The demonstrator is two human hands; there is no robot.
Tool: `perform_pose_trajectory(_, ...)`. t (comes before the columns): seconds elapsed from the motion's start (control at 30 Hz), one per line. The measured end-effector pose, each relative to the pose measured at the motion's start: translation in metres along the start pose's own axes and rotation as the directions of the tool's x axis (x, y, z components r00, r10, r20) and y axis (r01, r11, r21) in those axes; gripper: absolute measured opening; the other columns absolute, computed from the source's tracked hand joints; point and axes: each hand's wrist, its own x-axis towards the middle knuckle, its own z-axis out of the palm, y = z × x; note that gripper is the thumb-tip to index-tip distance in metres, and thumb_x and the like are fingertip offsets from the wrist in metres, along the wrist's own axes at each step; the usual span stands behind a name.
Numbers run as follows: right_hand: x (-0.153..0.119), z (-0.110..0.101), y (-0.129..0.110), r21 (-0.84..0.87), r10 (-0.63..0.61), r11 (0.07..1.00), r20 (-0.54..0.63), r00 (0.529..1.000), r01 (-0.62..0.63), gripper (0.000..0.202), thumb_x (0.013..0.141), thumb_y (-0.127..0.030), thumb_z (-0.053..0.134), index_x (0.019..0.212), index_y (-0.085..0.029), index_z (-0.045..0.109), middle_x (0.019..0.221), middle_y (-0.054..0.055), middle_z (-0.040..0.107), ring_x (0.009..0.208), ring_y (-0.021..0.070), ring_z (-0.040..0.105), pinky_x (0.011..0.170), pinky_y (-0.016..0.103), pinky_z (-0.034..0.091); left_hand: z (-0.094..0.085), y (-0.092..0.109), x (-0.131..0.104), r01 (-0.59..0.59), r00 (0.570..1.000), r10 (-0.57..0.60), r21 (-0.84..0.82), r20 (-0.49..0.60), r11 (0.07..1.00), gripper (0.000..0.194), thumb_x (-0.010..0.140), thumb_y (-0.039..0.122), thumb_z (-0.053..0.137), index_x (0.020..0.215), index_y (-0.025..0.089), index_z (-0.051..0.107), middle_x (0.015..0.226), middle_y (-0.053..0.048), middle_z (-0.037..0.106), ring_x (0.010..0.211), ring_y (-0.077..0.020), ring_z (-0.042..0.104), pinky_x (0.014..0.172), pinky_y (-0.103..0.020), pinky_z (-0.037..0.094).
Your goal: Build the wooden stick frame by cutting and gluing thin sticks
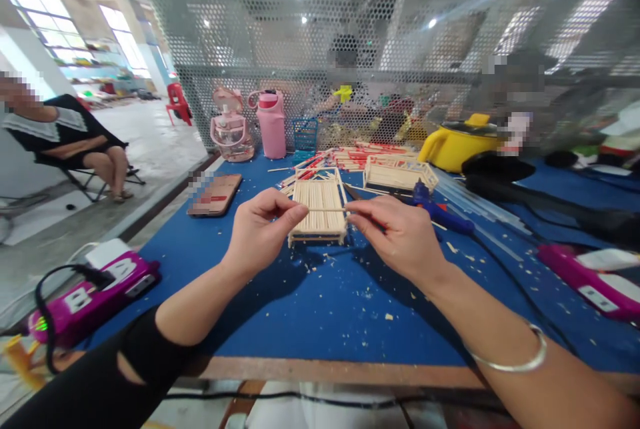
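A thin wooden stick (326, 210) is stretched level between my two hands. My left hand (265, 225) pinches its left end with thumb and forefinger. At its right end, my right hand (395, 229) closes on it the same way. Just behind and below the stick, a small bed-like frame of pale sticks (320, 192) rests on the blue table (320, 309). Whether the stick touches the frame I cannot tell. A second stick frame (393, 175) sits farther back to the right, beside a blue glue gun (443, 215).
Red-tipped sticks (350, 157) are piled behind the frames. Pink bottles (271, 123), a phone (215, 195) and a yellow pot (463, 145) stand around. Clear glue sticks (485, 205) lie right. Purple power strips (95, 295) flank both sides. People sit at left and beyond the mesh.
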Motion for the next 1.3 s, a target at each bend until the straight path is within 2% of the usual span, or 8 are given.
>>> perform_pose_trajectory(0.23, 0.003, 0.006, 0.004, -0.067, -0.026, 0.997, -0.031, 0.999, 0.024, 0.015, 0.088, -0.027, 0.059, 0.087, -0.019, 0.072, 0.084, 0.005, 0.071, 0.081, 0.018, 0.064, 0.077, 0.032, 0.049, 0.001, 0.002, -0.003, 0.042, 0.999, -0.041, -0.071, 0.01, 0.997, 0.017, 0.072, 0.028, 0.071, 0.061, 0.017, 0.063, 0.06, 0.001, 0.057, 0.059, -0.0109, 0.048, 0.058, -0.025, 0.039)
perform_pose_trajectory(0.33, 0.005, 0.008, 0.003, -0.099, -0.047, 0.994, -0.062, 0.997, 0.04, 0.015, 0.088, -0.027, 0.058, 0.085, -0.02, 0.071, 0.086, 0.005, 0.07, 0.085, 0.0193, 0.062, 0.08, 0.035, 0.047, -0.003, 0.0, 0.001, 0.065, 0.998, -0.064, -0.088, 0.02, 0.994, 0.021, 0.075, 0.036, 0.07, 0.068, 0.017, 0.067, 0.064, 0.0, 0.06, 0.062, -0.0116, 0.05, 0.06, -0.025, 0.041)
perform_pose_trajectory(0.47, 0.006, 0.012, 0.004, -0.134, -0.063, 0.989, -0.029, 0.998, 0.059, 0.013, 0.088, -0.025, 0.057, 0.084, -0.02, 0.068, 0.094, 0.006, 0.071, 0.093, 0.0213, 0.063, 0.09, 0.039, 0.044, -0.018, -0.011, 0.012, 0.259, 0.965, -0.261, -0.177, 0.012, 0.949, 0.039, 0.082, 0.051, 0.055, 0.095, 0.017, 0.071, 0.077, -0.003, 0.064, 0.058, -0.0101, 0.048, 0.053, -0.024, 0.037)
perform_pose_trajectory(0.6, 0.005, 0.016, 0.005, -0.163, -0.085, 0.983, 0.029, 0.996, 0.089, 0.013, 0.088, -0.023, 0.056, 0.084, -0.021, 0.067, 0.098, 0.006, 0.072, 0.099, 0.0224, 0.063, 0.096, 0.042, 0.041, -0.031, -0.018, 0.018, 0.425, 0.897, -0.423, 0.016, 0.128, 0.905, 0.028, 0.075, 0.038, 0.063, 0.089, 0.017, 0.074, 0.064, -0.001, 0.059, 0.048, -0.0092, 0.039, 0.045, -0.023, 0.029)
perform_pose_trajectory(0.73, 0.004, 0.016, 0.004, -0.161, -0.092, 0.982, 0.049, 0.995, 0.099, 0.013, 0.087, -0.023, 0.055, 0.085, -0.022, 0.067, 0.099, 0.005, 0.072, 0.1, 0.0221, 0.063, 0.097, 0.043, 0.04, -0.031, -0.016, 0.013, 0.344, 0.88, -0.377, 0.159, 0.29, 0.925, 0.034, 0.067, 0.023, 0.067, 0.1, 0.018, 0.073, 0.068, -0.001, 0.064, 0.055, -0.0121, 0.048, 0.051, -0.024, 0.035)
perform_pose_trajectory(0.93, 0.004, 0.017, 0.003, -0.173, -0.087, 0.979, 0.126, 0.988, 0.108, 0.013, 0.088, -0.02, 0.053, 0.085, -0.02, 0.065, 0.093, 0.005, 0.072, 0.093, 0.0209, 0.064, 0.097, 0.043, 0.039, -0.022, -0.022, 0.007, 0.161, 0.93, -0.227, 0.234, 0.29, 0.959, 0.044, 0.069, 0.035, 0.074, 0.109, 0.017, 0.07, 0.082, -0.005, 0.07, 0.063, -0.0134, 0.055, 0.057, -0.026, 0.043)
perform_pose_trajectory(1.13, 0.004, 0.017, 0.004, -0.13, -0.087, 0.986, 0.134, 0.987, 0.105, 0.014, 0.088, -0.021, 0.052, 0.086, -0.02, 0.066, 0.093, 0.007, 0.072, 0.092, 0.0207, 0.064, 0.089, 0.038, 0.048, -0.02, -0.026, 0.005, 0.17, 0.938, -0.228, 0.226, 0.262, 0.959, 0.028, 0.073, 0.033, 0.07, 0.096, 0.018, 0.074, 0.078, -0.005, 0.074, 0.065, -0.0165, 0.062, 0.062, -0.03, 0.049)
perform_pose_trajectory(1.3, 0.003, 0.017, 0.004, -0.123, -0.076, 0.988, 0.129, 0.989, 0.092, 0.014, 0.088, -0.021, 0.052, 0.086, -0.02, 0.066, 0.093, 0.007, 0.072, 0.091, 0.0208, 0.065, 0.088, 0.038, 0.05, -0.02, -0.023, 0.006, 0.223, 0.927, -0.276, 0.217, 0.255, 0.95, 0.027, 0.074, 0.036, 0.07, 0.092, 0.018, 0.076, 0.073, -0.005, 0.074, 0.064, -0.0178, 0.065, 0.062, -0.031, 0.05)
